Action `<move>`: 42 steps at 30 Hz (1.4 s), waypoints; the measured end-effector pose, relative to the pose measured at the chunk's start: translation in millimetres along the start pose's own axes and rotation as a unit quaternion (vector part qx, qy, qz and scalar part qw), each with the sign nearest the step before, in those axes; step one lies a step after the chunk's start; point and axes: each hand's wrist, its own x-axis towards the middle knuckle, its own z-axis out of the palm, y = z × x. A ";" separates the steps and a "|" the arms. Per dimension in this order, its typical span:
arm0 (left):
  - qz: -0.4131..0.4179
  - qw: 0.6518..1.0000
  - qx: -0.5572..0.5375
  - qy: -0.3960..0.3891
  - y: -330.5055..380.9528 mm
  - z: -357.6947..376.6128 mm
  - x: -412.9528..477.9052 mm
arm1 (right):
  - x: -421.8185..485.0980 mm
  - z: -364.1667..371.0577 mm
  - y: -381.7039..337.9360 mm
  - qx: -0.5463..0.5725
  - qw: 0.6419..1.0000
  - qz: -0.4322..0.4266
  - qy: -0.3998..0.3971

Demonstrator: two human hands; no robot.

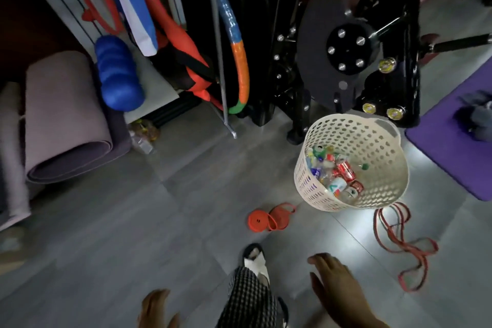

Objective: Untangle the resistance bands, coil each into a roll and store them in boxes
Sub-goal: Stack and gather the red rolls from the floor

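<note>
Legible text: none. Red cans (344, 171) in the white basket (378, 146) bear white lettering and printed labels. All of it is too small and blurred to read.

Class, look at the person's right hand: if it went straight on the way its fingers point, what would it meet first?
Probably the orange, partly coiled resistance band on the grey floor: the open right hand points towards it with only bare floor between, though the hand's height is unclear.
</note>
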 end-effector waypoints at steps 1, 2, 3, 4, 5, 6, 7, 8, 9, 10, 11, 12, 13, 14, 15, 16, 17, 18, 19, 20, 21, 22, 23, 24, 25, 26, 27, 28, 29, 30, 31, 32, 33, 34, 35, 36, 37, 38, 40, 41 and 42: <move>-0.035 0.999 -0.010 -0.029 17.4 -1.0 7.2 | 2.9 4.4 13.4 0.022 0.999 -0.003 -0.039; -0.049 0.998 -0.029 -0.026 38.4 -6.1 16.5 | 6.7 0.4 18.6 0.051 0.997 0.029 -0.044; -0.052 0.998 -0.028 -0.002 59.3 -11.3 29.4 | 12.0 -7.9 23.8 0.062 0.997 0.024 -0.043; -0.046 0.998 -0.035 0.004 78.9 -13.1 44.3 | 17.4 -6.5 37.7 0.047 0.999 0.012 -0.023; -0.029 0.998 -0.045 0.010 95.0 -13.4 57.3 | 15.1 4.7 53.5 0.007 1.000 0.007 -0.023; -0.018 0.998 -0.051 0.020 115.2 -13.1 67.8 | 16.5 28.1 80.2 -0.048 0.997 0.003 -0.054; -0.001 0.997 -0.062 0.035 130.6 -10.3 77.7 | 16.5 50.6 106.3 -0.086 0.994 -0.037 -0.055; 0.011 0.997 -0.071 0.030 145.7 -8.2 84.8 | 12.7 70.5 131.1 -0.094 0.992 -0.081 -0.030; 0.017 0.996 -0.078 0.040 161.9 -6.6 89.2 | 12.7 82.3 145.9 -0.086 0.991 -0.098 -0.028; 0.012 0.995 -0.085 0.041 174.4 -3.1 91.8 | 17.3 79.3 153.6 -0.081 0.992 -0.091 -0.031; 0.007 0.995 -0.088 0.046 182.4 3.4 94.3 | 26.4 67.6 148.5 -0.091 0.993 -0.075 -0.025; -0.007 0.995 -0.090 0.046 189.6 10.0 93.3 | 41.3 38.9 140.7 -0.094 0.994 -0.046 -0.019; -0.020 0.994 -0.094 0.051 194.3 18.5 89.1 | 66.6 13.6 130.7 -0.052 0.996 -0.060 -0.046; -0.041 0.992 -0.101 0.056 199.2 28.4 81.7 | 91.1 -4.0 125.3 -0.016 0.995 -0.070 -0.064; -0.061 0.990 -0.109 0.068 203.4 40.6 73.0 | 107.7 -12.5 130.5 -0.018 0.992 -0.103 -0.066; -0.091 0.985 -0.124 0.072 209.0 53.2 63.2 | 124.2 -24.7 132.3 -0.026 0.988 -0.124 -0.086; -0.119 0.979 -0.140 0.082 215.4 67.2 54.0 | 139.9 -31.6 135.6 -0.023 0.983 -0.149 -0.103; -0.148 0.972 -0.160 0.088 222.9 81.6 44.6 | 155.2 -37.0 141.3 -0.029 0.978 -0.161 -0.126; -0.173 0.965 -0.176 0.090 231.0 96.3 35.8 | 168.0 -37.3 147.1 -0.025 0.972 -0.191 -0.133; -0.200 0.957 -0.193 0.088 239.3 111.3 29.7 | 179.7 -42.0 150.1 -0.025 0.967 -0.210 -0.139; -0.222 0.948 -0.210 0.089 245.4 127.0 26.0 | 189.9 -41.4 154.5 -0.023 0.962 -0.233 -0.137; -0.241 0.940 -0.227 0.085 249.4 142.8 23.6 | 198.0 -40.8 158.3 -0.024 0.960 -0.238 -0.148; -0.256 0.932 -0.244 0.078 252.0 158.0 22.8 | 205.3 -34.4 163.5 -0.020 0.955 -0.251 -0.155; -0.269 0.925 -0.259 0.074 254.7 171.1 23.7 | 209.5 -28.6 165.6 -0.015 0.953 -0.253 -0.164; -0.281 0.918 -0.272 0.073 256.0 183.6 25.7 | 212.0 -17.9 167.9 0.000 0.952 -0.255 -0.167; -0.287 0.912 -0.282 0.074 254.8 194.9 30.1 | 213.9 -6.5 168.9 0.007 0.952 -0.251 -0.177; -0.289 0.909 -0.292 0.073 251.6 206.1 36.5 | 215.5 9.5 171.0 0.006 0.950 -0.254 -0.180; -0.290 0.906 -0.300 0.071 245.7 217.4 44.6 | 216.4 23.4 170.7 -0.007 0.950 -0.253 -0.184; -0.292 0.904 -0.304 0.067 237.1 229.9 54.7 | 218.7 40.9 170.7 -0.015 0.949 -0.255 -0.186; -0.294 0.905 -0.303 0.062 226.5 244.0 67.3 | 222.3 60.7 171.8 -0.011 0.948 -0.250 -0.198; -0.298 0.906 -0.296 0.057 214.3 258.9 81.7 | 227.4 85.5 176.4 -0.008 0.946 -0.247 -0.209; -0.304 0.907 -0.288 0.055 200.1 274.1 97.7 | 232.3 111.5 181.1 -0.010 0.950 -0.225 -0.217; -0.310 0.906 -0.283 0.055 183.8 290.0 115.9 | 240.2 138.4 185.4 -0.012 0.951 -0.204 -0.233; -0.317 0.905 -0.278 0.057 165.9 306.7 135.8 | 250.0 162.4 187.2 -0.021 0.951 -0.185 -0.248; -0.328 0.901 -0.278 0.056 148.1 325.1 155.1 | 260.2 192.5 193.1 -0.023 0.952 -0.179 -0.248; -0.340 0.895 -0.284 0.055 129.9 344.6 174.2 | 270.5 218.6 194.7 -0.009 0.955 -0.162 -0.249; -0.349 0.887 -0.297 0.053 112.8 364.9 192.7 | 282.4 245.2 197.8 0.012 0.956 -0.145 -0.254; -0.354 0.880 -0.312 0.051 96.0 386.5 210.5 | 295.0 271.5 202.8 0.019 0.958 -0.139 -0.249; -0.359 0.872 -0.328 0.045 67.0 429.0 245.4 | 320.8 325.5 217.4 0.017 0.961 -0.126 -0.246; -0.362 0.871 -0.328 0.043 55.6 448.5 261.6 | 333.0 350.1 225.2 0.021 0.960 -0.105 -0.258; -0.364 0.872 -0.325 0.047 44.8 465.7 277.7 | 344.9 372.5 231.5 0.018 0.960 -0.093 -0.263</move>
